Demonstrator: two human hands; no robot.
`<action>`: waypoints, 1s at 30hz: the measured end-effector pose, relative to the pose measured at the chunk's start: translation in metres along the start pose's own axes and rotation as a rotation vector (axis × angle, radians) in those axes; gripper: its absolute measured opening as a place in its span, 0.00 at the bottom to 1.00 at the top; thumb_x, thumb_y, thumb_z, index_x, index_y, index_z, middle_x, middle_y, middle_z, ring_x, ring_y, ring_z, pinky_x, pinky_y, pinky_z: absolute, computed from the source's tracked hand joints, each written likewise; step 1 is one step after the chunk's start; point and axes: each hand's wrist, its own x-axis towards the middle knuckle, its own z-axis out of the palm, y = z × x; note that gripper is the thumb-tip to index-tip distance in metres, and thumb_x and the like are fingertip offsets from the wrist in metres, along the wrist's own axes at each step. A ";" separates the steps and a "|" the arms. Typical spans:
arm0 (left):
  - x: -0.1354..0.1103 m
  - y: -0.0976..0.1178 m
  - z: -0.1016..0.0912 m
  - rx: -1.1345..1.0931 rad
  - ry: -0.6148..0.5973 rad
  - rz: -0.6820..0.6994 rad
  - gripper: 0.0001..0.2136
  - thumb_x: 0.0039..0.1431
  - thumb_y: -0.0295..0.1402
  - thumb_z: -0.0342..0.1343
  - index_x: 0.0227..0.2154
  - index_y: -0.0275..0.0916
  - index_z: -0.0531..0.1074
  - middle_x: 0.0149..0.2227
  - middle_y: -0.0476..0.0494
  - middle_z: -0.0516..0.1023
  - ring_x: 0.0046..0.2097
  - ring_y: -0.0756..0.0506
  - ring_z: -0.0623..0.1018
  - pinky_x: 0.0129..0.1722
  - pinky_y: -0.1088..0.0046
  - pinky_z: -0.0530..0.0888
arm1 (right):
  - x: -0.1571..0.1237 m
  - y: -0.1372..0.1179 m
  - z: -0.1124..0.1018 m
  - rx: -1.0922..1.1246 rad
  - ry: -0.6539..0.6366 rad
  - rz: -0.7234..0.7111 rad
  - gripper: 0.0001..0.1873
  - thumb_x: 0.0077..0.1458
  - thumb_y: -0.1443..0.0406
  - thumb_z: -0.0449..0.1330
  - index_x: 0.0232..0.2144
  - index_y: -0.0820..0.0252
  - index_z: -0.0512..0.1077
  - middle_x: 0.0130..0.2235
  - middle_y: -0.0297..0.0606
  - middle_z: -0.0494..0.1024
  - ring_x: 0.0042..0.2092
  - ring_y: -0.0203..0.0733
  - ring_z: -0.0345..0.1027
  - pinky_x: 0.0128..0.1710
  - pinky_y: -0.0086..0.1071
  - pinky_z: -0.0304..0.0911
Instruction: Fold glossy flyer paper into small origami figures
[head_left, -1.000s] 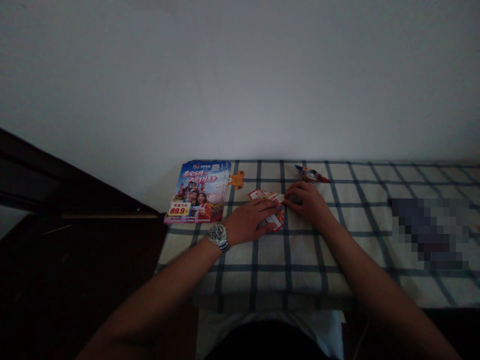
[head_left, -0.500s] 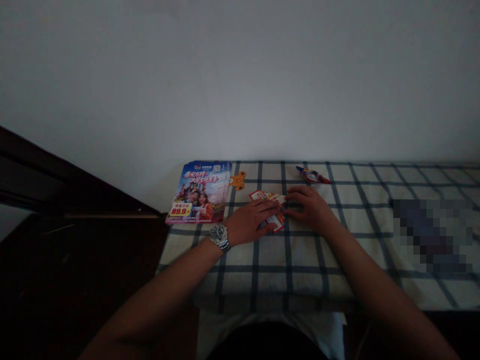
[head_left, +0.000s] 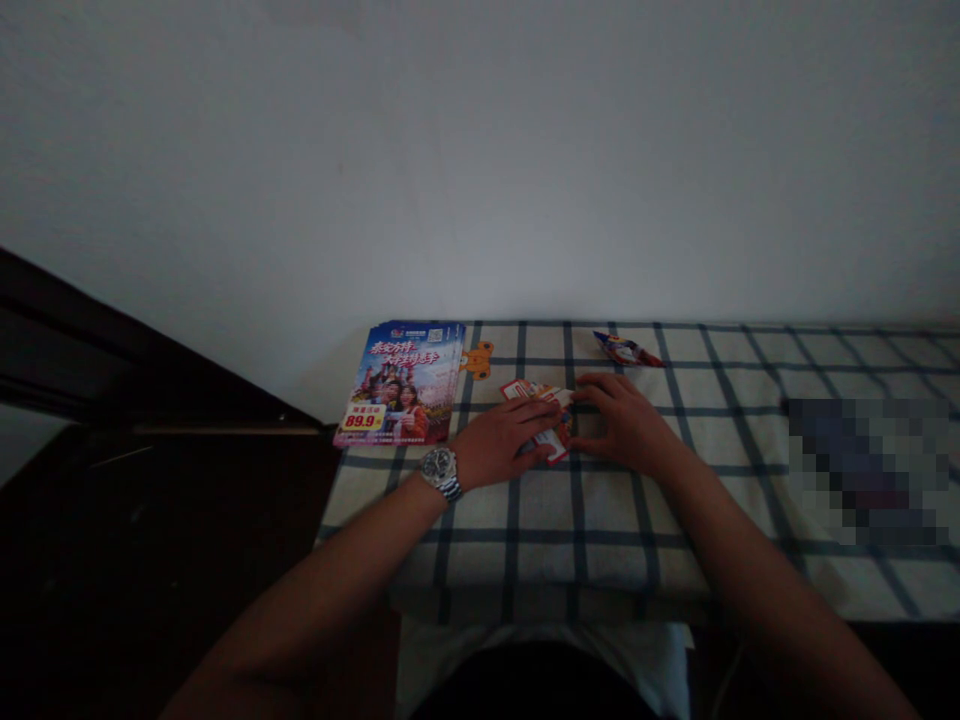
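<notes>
A small folded paper with a red border (head_left: 545, 418) lies on the checked cloth between my hands, partly hidden by my left hand. My left hand (head_left: 499, 442), with a steel wristwatch (head_left: 439, 468) on its wrist, rests flat on the paper's left part. My right hand (head_left: 622, 425) sits just to the right, its spread fingertips at the paper's right edge. Nothing is lifted off the cloth.
A stack of glossy travel flyers (head_left: 397, 385) lies left of my hands. Beyond them are an orange paper cutout (head_left: 477, 360) and a small folded printed paper (head_left: 627, 350). A pixelated patch (head_left: 866, 470) covers part of the cloth. The cloth-covered surface ends at a wall behind and a dark drop to the left.
My right hand has shifted slightly right, and its fingers have spread a little at the paper's edge. My left hand and the paper stay almost still.
</notes>
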 end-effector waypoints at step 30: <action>-0.001 0.000 0.003 0.183 0.035 0.000 0.22 0.73 0.42 0.49 0.65 0.40 0.65 0.66 0.38 0.67 0.67 0.37 0.66 0.68 0.51 0.63 | 0.005 0.003 0.004 0.018 0.067 -0.036 0.15 0.63 0.57 0.63 0.51 0.53 0.76 0.52 0.46 0.78 0.54 0.54 0.71 0.55 0.51 0.70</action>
